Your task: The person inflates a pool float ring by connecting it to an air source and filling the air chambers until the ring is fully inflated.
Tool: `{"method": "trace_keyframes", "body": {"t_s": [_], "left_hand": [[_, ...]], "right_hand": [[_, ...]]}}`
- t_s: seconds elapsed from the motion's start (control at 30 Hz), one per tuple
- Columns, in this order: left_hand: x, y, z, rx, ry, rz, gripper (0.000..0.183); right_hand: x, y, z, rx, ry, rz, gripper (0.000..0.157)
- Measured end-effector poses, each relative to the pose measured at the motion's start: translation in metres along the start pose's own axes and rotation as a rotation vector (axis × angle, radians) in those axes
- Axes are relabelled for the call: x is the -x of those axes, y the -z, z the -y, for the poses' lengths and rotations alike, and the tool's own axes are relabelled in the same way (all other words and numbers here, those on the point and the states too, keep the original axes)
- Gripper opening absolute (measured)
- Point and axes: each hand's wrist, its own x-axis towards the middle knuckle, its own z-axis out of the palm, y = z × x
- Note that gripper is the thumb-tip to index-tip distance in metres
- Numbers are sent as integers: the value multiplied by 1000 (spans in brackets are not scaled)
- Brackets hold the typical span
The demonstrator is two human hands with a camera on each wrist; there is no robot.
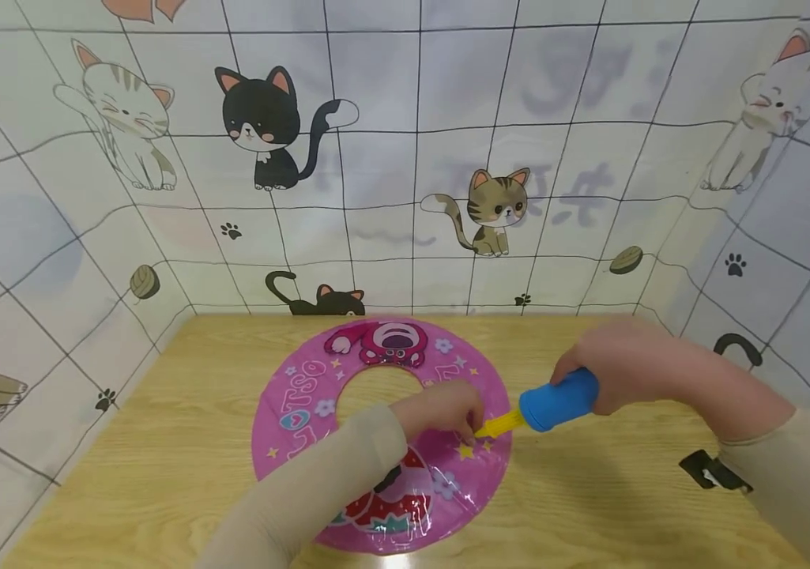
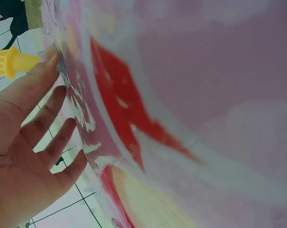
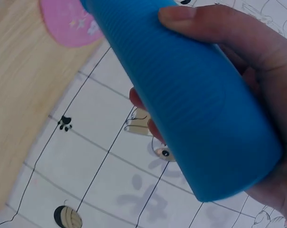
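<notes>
A pink swim ring point(image 1: 284, 395) with a bear, strawberries and flowers printed on it lies on the wooden table point(image 1: 198, 371). My left hand point(image 1: 440, 409) is over its right side, and in the left wrist view thumb and forefinger pinch its clear valve point(image 2: 60, 61). The tip of a yellow nozzle point(image 2: 8, 61) reaches into that pinch. This nozzle belongs to a blue hand pump point(image 1: 550, 401), which my right hand point(image 1: 625, 367) grips around its ribbed body point(image 3: 176, 90). The pump points left and slightly down toward the ring.
A white cloth wall point(image 1: 383, 174) with a grid and cartoon cats stands behind the table and along both sides. A small black strap or tag point(image 1: 713, 472) shows at the right sleeve.
</notes>
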Motion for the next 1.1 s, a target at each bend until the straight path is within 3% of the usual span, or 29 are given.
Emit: {"method": "trace_keyframes", "body": {"t_s": [0.13,0.27,0.47,0.6,0.73,0.83,1.1], "left_hand": [[4,-1,-2,12,25,-1,10],[9,-2,-1,-4,-7,3,18],[16,-4,-2,8,-24,-15,37],[28,-2,-6,112,-11,-42,45],[45,1,-11,292,42,-30,48],[53,0,-10,353,35,-25,47],[66,-1,-6,360,-6,-57,47]], "right_hand": [[13,-10,0,-27,-41,-3,44],[22,-16,0,-56,-71,2,47],[30,-26,-2,-35,-45,-61,48],[33,-35,-1,-57,-38,-100,47],[28,-46,5,-92,14,-122,47],[24,-51,8,-110,34,-128,47],[15,-58,15,-128,48,-148,48]]}}
